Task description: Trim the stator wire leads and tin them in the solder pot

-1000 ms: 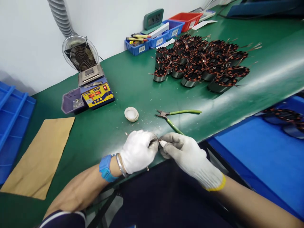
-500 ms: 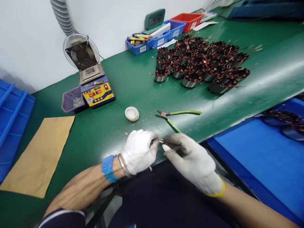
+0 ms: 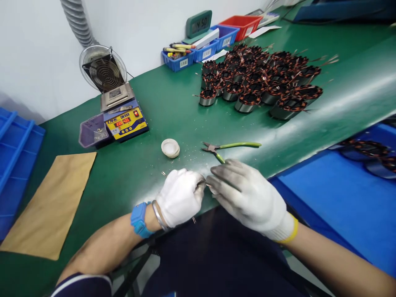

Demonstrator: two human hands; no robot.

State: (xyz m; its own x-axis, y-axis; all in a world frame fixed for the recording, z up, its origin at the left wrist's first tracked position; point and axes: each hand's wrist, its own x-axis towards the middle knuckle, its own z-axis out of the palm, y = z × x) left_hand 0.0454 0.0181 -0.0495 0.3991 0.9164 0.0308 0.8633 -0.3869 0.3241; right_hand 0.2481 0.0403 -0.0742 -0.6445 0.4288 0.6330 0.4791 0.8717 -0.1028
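My left hand (image 3: 181,198), in a white glove, is closed over something mostly hidden beneath it. Thin copper wire leads (image 3: 194,220) poke out below the hand, others past its far left side, and a short pair at its fingertips. My right hand (image 3: 250,198), gloved with dark-stained fingers, meets that pair with its fingers pressed together; its thumb is largely hidden. Just beyond the right hand lie green-handled cutting pliers (image 3: 236,145), jaws apart, one handle partly covered by the fingers. A small round white dish (image 3: 170,147) sits beyond the left hand.
Several wire-wound motor stators (image 3: 249,102) stand grouped at the back right. At the left are a yellow-blue solder pot unit (image 3: 126,123) with a fan, a purple tray (image 3: 93,131) and brown cardboard (image 3: 49,202). A blue surface (image 3: 334,198) lies lower right.
My right hand has rolled over, its back now facing up, and its fingers have come further over the pliers' near handle. The left hand keeps its hold, and the view has shifted slightly.
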